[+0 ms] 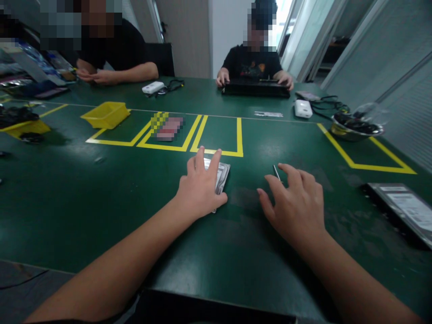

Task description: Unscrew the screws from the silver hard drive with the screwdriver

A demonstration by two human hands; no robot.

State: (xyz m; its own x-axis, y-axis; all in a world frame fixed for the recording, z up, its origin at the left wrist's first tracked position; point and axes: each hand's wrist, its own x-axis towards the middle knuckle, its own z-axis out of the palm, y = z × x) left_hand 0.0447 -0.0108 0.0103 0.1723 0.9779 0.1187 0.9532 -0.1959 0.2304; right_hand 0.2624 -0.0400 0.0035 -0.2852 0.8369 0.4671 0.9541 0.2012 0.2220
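Note:
A silver hard drive (pixel 222 174) lies on the green table (pixel 216 252), largely covered by my left hand (pixel 201 186). The fingers of that hand are spread over the drive, with the thumb at its right edge. To the right, my right hand (pixel 293 200) hovers low over the table with its fingers apart and curved. A thin metal rod (pixel 276 172) shows just beyond its fingers; its lower end is hidden, and I cannot tell whether the hand touches it.
Yellow tape frames (pixel 240 135) mark the table ahead, with a yellow tray (pixel 108 114) at the left. A metal bowl (pixel 357 126) of dark parts stands at the right, beyond a larger drive-like unit (pixel 403 209). Two people sit across; one holds a black panel (pixel 256 88).

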